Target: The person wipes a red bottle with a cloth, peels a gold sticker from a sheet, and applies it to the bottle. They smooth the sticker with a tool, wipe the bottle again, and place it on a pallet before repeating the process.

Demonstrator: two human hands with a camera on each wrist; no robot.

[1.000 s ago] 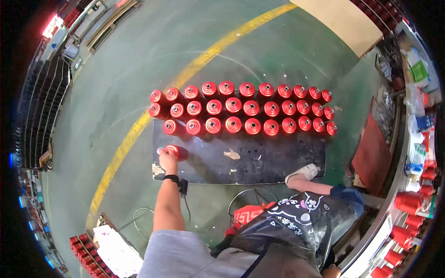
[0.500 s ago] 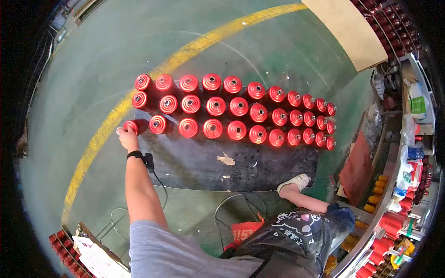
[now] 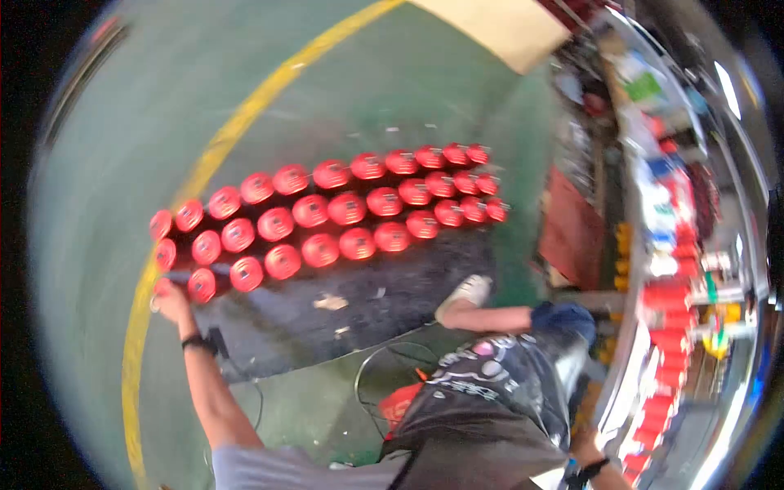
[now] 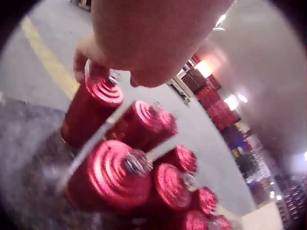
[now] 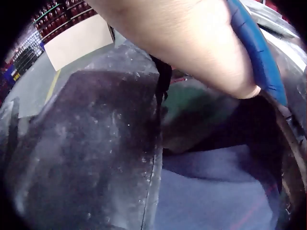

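Note:
At the near-left end of the rows, my left hand (image 3: 173,305) grips a red canister (image 4: 90,115) by its top. That canister stands upright, with a ringed, stepped top and a small metal neck partly hidden by the fingers. Beside it, several like canisters (image 3: 282,261) stand in three rows on a dark, scuffed board (image 3: 278,331). My right hand (image 3: 585,447) is low at the right, by the bench. In the right wrist view it lies against a curved blue strip (image 5: 263,57); its fingers are hidden, and I cannot tell whether it holds the strip.
A bench (image 3: 625,351) with red canisters and clutter runs along the right. A dark apron (image 3: 498,384) covers my lap, and my shoed foot (image 3: 465,296) rests by the board's right end. A yellow line (image 3: 245,114) crosses the green floor; a pale panel (image 3: 498,28) stands beyond.
My left hand has brought its canister from the board's front left to the end of the near row. The head view has turned right, and the right hand shows more by the bench.

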